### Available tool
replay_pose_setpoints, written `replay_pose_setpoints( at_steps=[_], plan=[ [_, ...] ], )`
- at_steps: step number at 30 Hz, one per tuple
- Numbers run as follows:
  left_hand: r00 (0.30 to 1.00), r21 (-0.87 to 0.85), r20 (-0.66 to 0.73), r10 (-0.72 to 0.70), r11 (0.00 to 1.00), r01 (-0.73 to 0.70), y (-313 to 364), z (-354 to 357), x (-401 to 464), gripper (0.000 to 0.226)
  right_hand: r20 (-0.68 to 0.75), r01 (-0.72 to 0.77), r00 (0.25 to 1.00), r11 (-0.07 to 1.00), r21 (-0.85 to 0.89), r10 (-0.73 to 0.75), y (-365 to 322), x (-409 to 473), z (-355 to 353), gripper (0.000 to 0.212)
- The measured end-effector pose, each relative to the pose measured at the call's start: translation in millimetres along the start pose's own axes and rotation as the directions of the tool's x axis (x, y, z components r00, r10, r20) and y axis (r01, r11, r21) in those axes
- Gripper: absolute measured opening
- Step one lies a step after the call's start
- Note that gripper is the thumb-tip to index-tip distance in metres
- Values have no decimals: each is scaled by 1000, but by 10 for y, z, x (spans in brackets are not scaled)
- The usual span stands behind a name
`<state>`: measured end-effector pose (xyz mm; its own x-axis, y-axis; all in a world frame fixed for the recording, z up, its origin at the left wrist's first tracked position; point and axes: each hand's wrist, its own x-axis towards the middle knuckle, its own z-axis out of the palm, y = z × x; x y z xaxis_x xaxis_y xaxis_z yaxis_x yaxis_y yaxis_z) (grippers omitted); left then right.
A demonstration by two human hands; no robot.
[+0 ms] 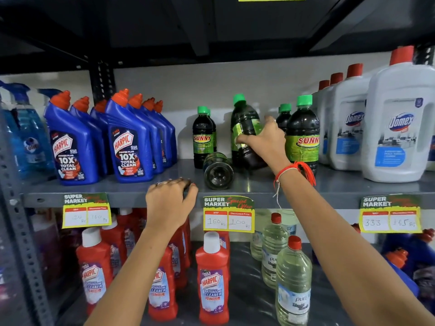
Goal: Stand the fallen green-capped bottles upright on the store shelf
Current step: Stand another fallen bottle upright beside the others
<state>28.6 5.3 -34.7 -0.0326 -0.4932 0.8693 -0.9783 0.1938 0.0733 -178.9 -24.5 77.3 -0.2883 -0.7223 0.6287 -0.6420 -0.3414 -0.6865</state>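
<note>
On the grey shelf [247,184] my right hand [266,140] grips a large dark green-capped bottle [244,123] around its label; the bottle stands nearly upright, tilted slightly left. In front of it a small dark bottle [217,171] lies on its side, base toward me, its cap hidden. A small green-capped bottle [202,137] stands upright to the left. A large one [303,135] and a smaller one [283,116] stand upright to the right. My left hand [170,198] rests on the shelf's front edge, fingers curled over it, left of the fallen bottle.
Blue Harpic bottles [127,147] fill the shelf's left side and white Domex jugs [397,128] the right. The shelf above hangs low over the bottle caps. Price tags [228,214] hang on the front edge. Red Harpic bottles [213,278] and clear bottles [293,278] stand below.
</note>
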Motion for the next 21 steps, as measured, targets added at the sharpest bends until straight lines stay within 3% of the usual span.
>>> replay_pose_setpoints(
  at_steps=[4, 10, 14, 19, 21],
  plan=[
    [1000, 2, -14, 6, 1000, -6, -2, 14, -1, 44, -80, 47, 996, 992, 118, -38, -40, -64, -42, 67],
    [999, -2, -31, 6, 1000, -6, -4, 34, 0, 42, -4, -19, 1000, 985, 170, 20, 124, -207, 67, 77],
    [999, 0, -33, 2, 1000, -2, -13, 35, -7, 41, 54, -60, 997, 979, 197, 50, 187, -239, 113, 108],
    [1000, -14, -9, -11, 1000, 11, -5, 23, -3, 40, 57, -32, 998, 987, 156, 23, 201, -245, 145, 117],
    [1000, -20, -12, -11, 1000, 11, -1, 13, -5, 39, 10, 10, 1000, 998, 58, -10, 180, -252, 162, 119]
  ],
)
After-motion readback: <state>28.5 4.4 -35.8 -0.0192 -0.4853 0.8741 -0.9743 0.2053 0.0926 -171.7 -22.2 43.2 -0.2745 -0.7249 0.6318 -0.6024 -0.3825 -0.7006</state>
